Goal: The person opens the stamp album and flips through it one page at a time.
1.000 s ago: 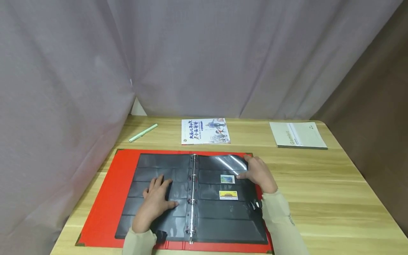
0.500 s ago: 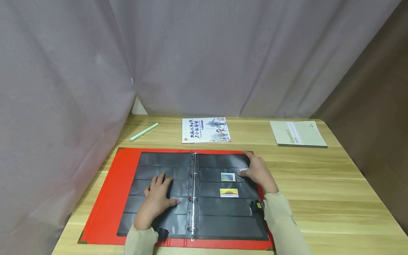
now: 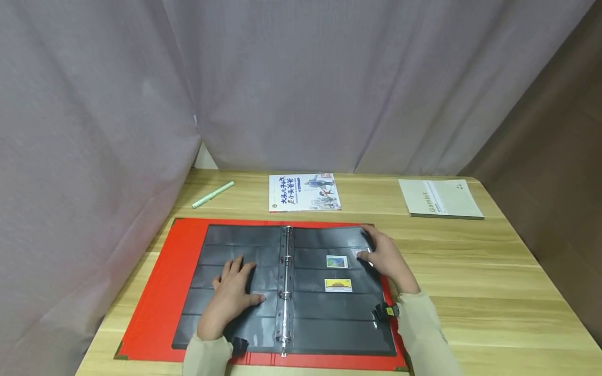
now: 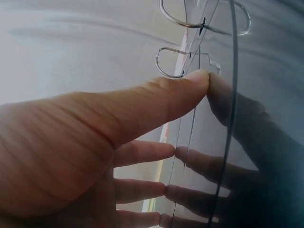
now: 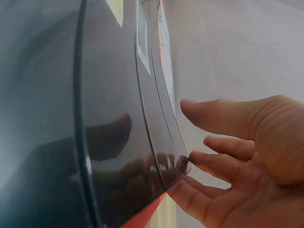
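Observation:
A red ring-binder stamp album (image 3: 155,292) lies spread on the table, with black pocket pages. My left hand (image 3: 228,300) rests on the left page (image 3: 242,237), fingers spread; in the left wrist view its thumb (image 4: 156,97) touches the page near the metal rings (image 4: 168,61). My right hand (image 3: 388,259) is at the upper outer corner of the right page (image 3: 340,334). In the right wrist view its fingertips (image 5: 197,159) touch the page edge, while the thumb stands apart above. A blue-green stamp (image 3: 337,261) and a yellow stamp (image 3: 338,285) sit in that page's pockets.
Behind the album lie a light green pen (image 3: 212,195), a white illustrated booklet (image 3: 304,192) and a pale notebook (image 3: 440,198) marked "Gambit". Grey curtain (image 3: 291,94) hangs along the back and left of the wooden table (image 3: 494,292).
My right hand has shifted slightly outward to the right, its thumb farther from the stamps. The right page's bright glare has faded as it lies flatter. My left hand keeps its place.

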The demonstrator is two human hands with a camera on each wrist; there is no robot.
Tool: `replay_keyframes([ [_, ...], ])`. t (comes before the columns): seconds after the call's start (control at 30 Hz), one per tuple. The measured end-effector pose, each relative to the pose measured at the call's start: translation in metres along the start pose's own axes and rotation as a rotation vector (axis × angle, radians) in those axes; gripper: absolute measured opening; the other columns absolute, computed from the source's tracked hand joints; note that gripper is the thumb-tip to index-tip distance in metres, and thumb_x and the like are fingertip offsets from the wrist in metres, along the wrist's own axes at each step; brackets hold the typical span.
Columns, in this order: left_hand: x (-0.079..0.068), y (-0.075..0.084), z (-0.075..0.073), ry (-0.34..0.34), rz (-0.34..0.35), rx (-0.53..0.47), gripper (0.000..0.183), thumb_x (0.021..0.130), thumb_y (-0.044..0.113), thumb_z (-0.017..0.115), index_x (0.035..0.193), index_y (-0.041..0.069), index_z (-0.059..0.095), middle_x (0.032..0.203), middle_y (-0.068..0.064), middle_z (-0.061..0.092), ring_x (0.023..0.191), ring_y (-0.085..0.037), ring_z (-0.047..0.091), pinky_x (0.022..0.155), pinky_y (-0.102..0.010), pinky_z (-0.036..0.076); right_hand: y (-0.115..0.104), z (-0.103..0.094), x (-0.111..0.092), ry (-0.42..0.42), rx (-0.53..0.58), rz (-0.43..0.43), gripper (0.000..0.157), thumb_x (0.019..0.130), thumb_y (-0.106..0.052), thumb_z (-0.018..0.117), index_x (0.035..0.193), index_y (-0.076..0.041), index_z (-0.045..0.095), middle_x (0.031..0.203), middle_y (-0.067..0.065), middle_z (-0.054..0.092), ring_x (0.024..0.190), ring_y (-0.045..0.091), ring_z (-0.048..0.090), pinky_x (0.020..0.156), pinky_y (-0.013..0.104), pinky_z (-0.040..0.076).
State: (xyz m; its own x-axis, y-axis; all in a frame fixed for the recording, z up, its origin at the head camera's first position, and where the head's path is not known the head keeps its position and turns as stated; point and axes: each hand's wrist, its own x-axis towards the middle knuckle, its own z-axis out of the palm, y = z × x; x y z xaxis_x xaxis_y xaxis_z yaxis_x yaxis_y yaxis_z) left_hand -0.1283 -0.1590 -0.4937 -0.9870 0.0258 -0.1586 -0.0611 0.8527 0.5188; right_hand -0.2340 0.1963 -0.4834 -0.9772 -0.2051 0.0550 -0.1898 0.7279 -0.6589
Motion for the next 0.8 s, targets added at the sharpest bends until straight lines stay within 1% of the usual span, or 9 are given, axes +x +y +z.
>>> replay_keyframes([
  [0.23, -0.002, 0.001, 0.002, -0.008, -0.001, -0.005, 0.083, 0.075, 0.028, 0.091, 0.144, 0.005, 0.053, 0.158, -0.028, 0.029, 0.144, -0.053, 0.022, 0.104, -0.078, 0.02, -0.002, -0.007, -0.015, -0.002, 0.019, 0.008, 0.072, 0.082, 0.004, 0.074, 0.148, 0.001, 0.044, 0.142, 0.033, 0.05, 0.123, 0.049, 0.05, 0.097, 0.065, 0.043],
  [0.4, -0.003, 0.002, 0.003, -0.005, 0.006, -0.017, 0.082, 0.076, 0.028, 0.091, 0.144, 0.005, 0.053, 0.159, -0.028, 0.029, 0.144, -0.053, 0.021, 0.104, -0.078, 0.02, -0.003, -0.01, -0.025, 0.014, 0.01, -0.016, 0.076, 0.081, 0.005, 0.074, 0.15, 0.0, 0.041, 0.144, 0.035, 0.046, 0.126, 0.052, 0.049, 0.098, 0.066, 0.042],
  [0.43, -0.003, 0.003, 0.003, -0.005, 0.007, -0.018, 0.082, 0.076, 0.028, 0.091, 0.144, 0.005, 0.053, 0.159, -0.028, 0.029, 0.144, -0.053, 0.021, 0.104, -0.078, 0.02, -0.003, -0.011, -0.026, 0.017, 0.009, -0.022, 0.077, 0.081, 0.006, 0.074, 0.15, 0.0, 0.041, 0.145, 0.035, 0.045, 0.123, 0.051, 0.052, 0.096, 0.064, 0.044],
  [0.53, -0.002, 0.004, 0.003, -0.005, 0.009, -0.017, 0.082, 0.076, 0.028, 0.091, 0.145, 0.005, 0.053, 0.159, -0.028, 0.029, 0.144, -0.053, 0.021, 0.104, -0.077, 0.02, -0.004, -0.013, -0.032, 0.022, 0.002, -0.036, 0.079, 0.081, 0.007, 0.073, 0.152, 0.0, 0.039, 0.148, 0.034, 0.042, 0.12, 0.052, 0.054, 0.092, 0.062, 0.047],
  [0.63, -0.001, 0.004, 0.002, 0.001, 0.018, -0.015, 0.082, 0.076, 0.028, 0.091, 0.144, 0.004, 0.053, 0.159, -0.028, 0.03, 0.144, -0.053, 0.022, 0.103, -0.077, 0.02, -0.007, -0.015, -0.037, 0.0, 0.006, -0.073, 0.081, 0.081, 0.008, 0.072, 0.153, 0.0, 0.037, 0.156, 0.031, 0.032, 0.129, 0.052, 0.048, 0.099, 0.063, 0.043],
  [0.67, -0.001, 0.003, 0.001, 0.006, 0.02, -0.015, 0.081, 0.076, 0.028, 0.091, 0.144, 0.004, 0.053, 0.158, -0.028, 0.03, 0.143, -0.053, 0.022, 0.103, -0.077, 0.021, -0.008, -0.015, -0.038, -0.013, 0.01, -0.089, 0.082, 0.081, 0.008, 0.072, 0.154, 0.0, 0.036, 0.158, 0.031, 0.027, 0.134, 0.053, 0.042, 0.103, 0.065, 0.04],
  [0.77, -0.002, 0.001, -0.001, 0.019, 0.023, -0.015, 0.081, 0.075, 0.026, 0.092, 0.143, 0.004, 0.054, 0.158, -0.028, 0.031, 0.143, -0.053, 0.023, 0.102, -0.077, 0.021, -0.012, -0.013, -0.042, -0.06, 0.025, -0.131, 0.086, 0.08, 0.009, 0.072, 0.156, 0.0, 0.032, 0.163, 0.03, 0.013, 0.143, 0.053, 0.026, 0.111, 0.066, 0.026],
  [0.8, -0.002, 0.0, -0.001, 0.022, 0.023, -0.015, 0.08, 0.075, 0.026, 0.092, 0.143, 0.004, 0.054, 0.158, -0.028, 0.031, 0.143, -0.053, 0.023, 0.102, -0.077, 0.021, -0.013, -0.012, -0.043, -0.068, 0.032, -0.136, 0.087, 0.08, 0.009, 0.072, 0.156, 0.0, 0.031, 0.163, 0.031, 0.011, 0.144, 0.053, 0.023, 0.111, 0.067, 0.025],
])
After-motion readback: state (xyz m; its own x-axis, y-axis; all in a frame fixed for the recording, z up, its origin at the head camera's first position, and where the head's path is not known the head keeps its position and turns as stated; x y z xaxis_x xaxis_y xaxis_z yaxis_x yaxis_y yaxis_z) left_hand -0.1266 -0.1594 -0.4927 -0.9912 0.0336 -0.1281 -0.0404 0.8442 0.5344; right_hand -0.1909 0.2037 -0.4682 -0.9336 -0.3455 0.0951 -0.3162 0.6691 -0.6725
